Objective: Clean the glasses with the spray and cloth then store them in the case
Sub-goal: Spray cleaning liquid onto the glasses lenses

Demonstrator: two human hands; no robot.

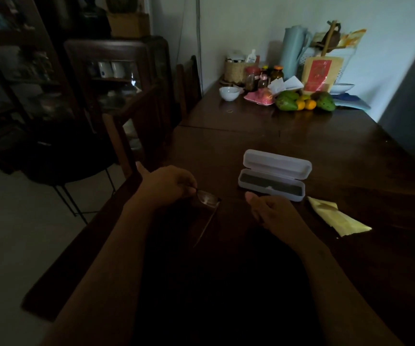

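Note:
My left hand (pixel 167 184) pinches the glasses (pixel 207 199) by one end of the frame, just above the dark wooden table (pixel 326 151). One lens catches light and a thin temple arm points back toward me. My right hand (pixel 268 208) hovers to the right of the glasses, fingers loosely curled, thumb out, holding nothing. Just beyond it lies the white glasses case (pixel 275 174), lid open, dark lining showing. A crumpled yellow cloth (pixel 336 219) lies on the table to the right of my right hand. I see no spray bottle near my hands.
At the table's far end stand a white bowl (pixel 229 93), jars, a pink tray, green and orange fruit (pixel 303 101), a red packet and a pale jug. A wooden chair (pixel 136 126) and a dark cabinet stand at the left.

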